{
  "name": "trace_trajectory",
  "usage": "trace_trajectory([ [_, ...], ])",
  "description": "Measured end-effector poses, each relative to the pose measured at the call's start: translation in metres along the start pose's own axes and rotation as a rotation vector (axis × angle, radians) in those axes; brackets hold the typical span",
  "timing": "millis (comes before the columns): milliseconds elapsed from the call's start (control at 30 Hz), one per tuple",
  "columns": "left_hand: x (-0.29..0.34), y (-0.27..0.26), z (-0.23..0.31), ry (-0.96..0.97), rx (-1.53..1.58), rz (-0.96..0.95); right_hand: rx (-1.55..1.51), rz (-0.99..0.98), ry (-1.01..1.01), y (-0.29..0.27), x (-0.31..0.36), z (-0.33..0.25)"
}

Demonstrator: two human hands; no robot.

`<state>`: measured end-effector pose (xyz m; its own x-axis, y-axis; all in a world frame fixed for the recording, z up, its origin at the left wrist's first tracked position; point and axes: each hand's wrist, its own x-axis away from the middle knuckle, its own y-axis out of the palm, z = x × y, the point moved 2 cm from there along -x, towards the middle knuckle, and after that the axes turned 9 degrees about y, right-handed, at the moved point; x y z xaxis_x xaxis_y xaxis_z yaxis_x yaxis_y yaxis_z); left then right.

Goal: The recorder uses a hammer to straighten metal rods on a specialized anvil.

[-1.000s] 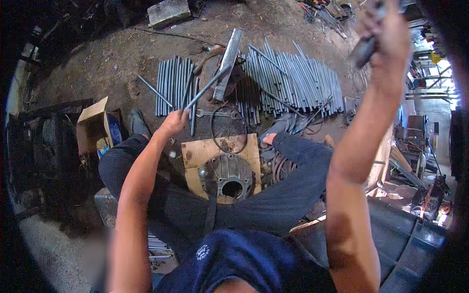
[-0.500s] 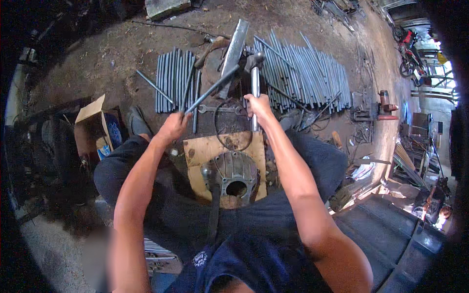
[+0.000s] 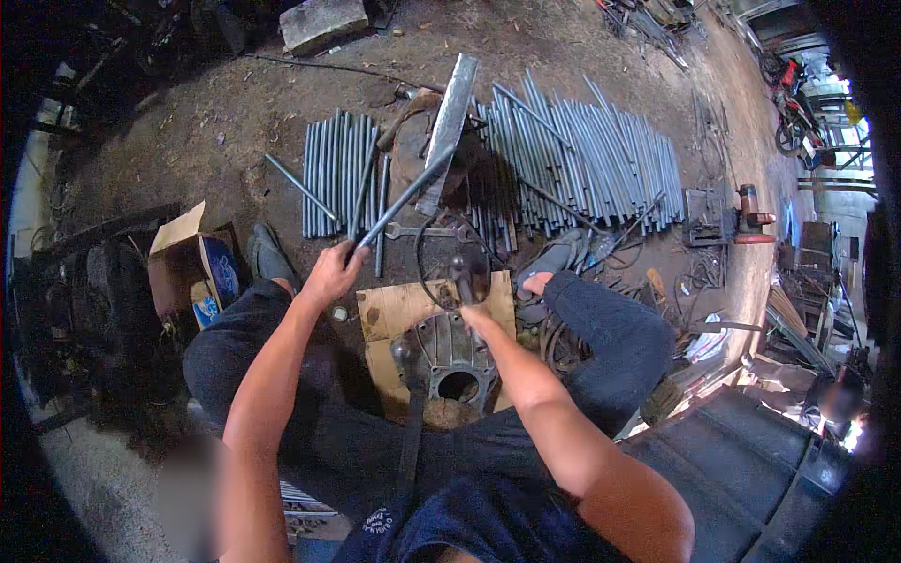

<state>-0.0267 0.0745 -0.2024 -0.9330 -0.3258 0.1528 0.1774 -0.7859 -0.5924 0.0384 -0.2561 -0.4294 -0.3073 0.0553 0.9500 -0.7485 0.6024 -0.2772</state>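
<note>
My left hand (image 3: 332,272) is closed around the near end of a grey metal rod (image 3: 405,199). The rod slants away to the right, and its far end meets a flat steel bar (image 3: 456,98). Motion smears my right hand (image 3: 477,322), which is wrapped round the handle of a hammer (image 3: 469,272). The hammer's dark head is above the near end of the bar, apart from the rod. Below that hand, a grey cast-metal housing (image 3: 427,345) with a round hole sits on a piece of cardboard (image 3: 377,324) between my legs.
Rods lie in a left pile (image 3: 324,174) and a larger right pile (image 3: 610,169). A wrench (image 3: 405,231) lies near the bar. An open cardboard box (image 3: 178,267) stands at left, a concrete block (image 3: 324,23) at the back, and a red-based metal tool (image 3: 753,220) at right.
The hammer and my right hand have come down toward me, from beside the bar to over the housing. My left hand still holds the rod against the bar. The view has shifted slightly.
</note>
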Motion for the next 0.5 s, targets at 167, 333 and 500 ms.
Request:
trace_trajectory([
  [167, -0.002, 0.0, 0.005, 0.016, -0.084, 0.008, 0.082, 0.105, -0.043, 0.01, -0.019, 0.009],
  [333, -0.005, 0.009, 0.014, 0.029, -0.34, 0.014, -0.1, 0.0, -0.011, -0.017, -0.03, 0.008],
  [500, 0.012, 0.012, -0.003, 0.028, -0.434, 0.047, -0.327, -0.38, 0.086, -0.094, 0.1, -0.101],
])
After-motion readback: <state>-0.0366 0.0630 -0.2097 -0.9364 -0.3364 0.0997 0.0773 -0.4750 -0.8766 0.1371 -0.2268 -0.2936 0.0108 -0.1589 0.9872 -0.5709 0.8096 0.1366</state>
